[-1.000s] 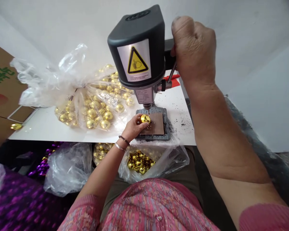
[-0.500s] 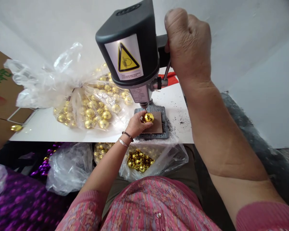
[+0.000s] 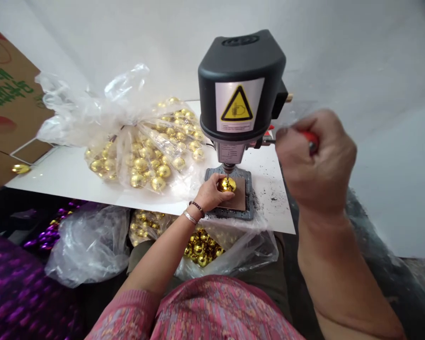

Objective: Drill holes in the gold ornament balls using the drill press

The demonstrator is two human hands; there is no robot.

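Note:
My left hand (image 3: 211, 192) grips a shiny gold ball (image 3: 228, 184) between thumb and fingers. The ball rests on a brown board (image 3: 238, 200) lying on the grey base (image 3: 248, 189) of a small drill press (image 3: 242, 89). Directly over the ball, the thin drill bit (image 3: 228, 173) points down and appears to touch its top. To the right of the press, my right hand (image 3: 315, 160) is closed round the red-tipped feed lever (image 3: 310, 139); motion blurs it somewhat.
A tied clear bag of gold balls (image 3: 145, 156) lies left on the white table (image 3: 67, 174). Below the table edge, an open plastic bag (image 3: 262, 250) holds more gold balls (image 3: 203, 248). A cardboard box (image 3: 10, 94) stands far left, above purple shiny material (image 3: 24, 293). Dark shavings (image 3: 274, 196) dot the table.
My right hand has pulled the lever down from beside the press head, and the bit is lower at the ball. My left hand keeps its hold. The view has shifted.

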